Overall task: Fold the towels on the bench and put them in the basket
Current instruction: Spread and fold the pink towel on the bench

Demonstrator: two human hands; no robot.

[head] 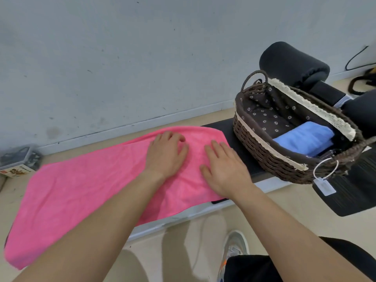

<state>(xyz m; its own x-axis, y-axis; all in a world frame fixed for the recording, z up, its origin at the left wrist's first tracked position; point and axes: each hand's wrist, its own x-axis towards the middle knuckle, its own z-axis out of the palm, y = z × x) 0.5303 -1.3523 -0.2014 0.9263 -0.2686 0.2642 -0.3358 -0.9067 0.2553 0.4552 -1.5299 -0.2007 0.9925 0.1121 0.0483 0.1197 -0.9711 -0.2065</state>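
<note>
Left hand (pixel 165 155) and right hand (pixel 223 169), grip released, press pink towel (pixel 81 190) beside basket (pixel 262 154) holding blue towel (pixel 305 139).

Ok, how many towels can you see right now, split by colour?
Pink towel: 1, spread on the bench, with the left hand and right hand flat on it
Blue towel: 1, folded in the basket
Total: 2 towels
</note>
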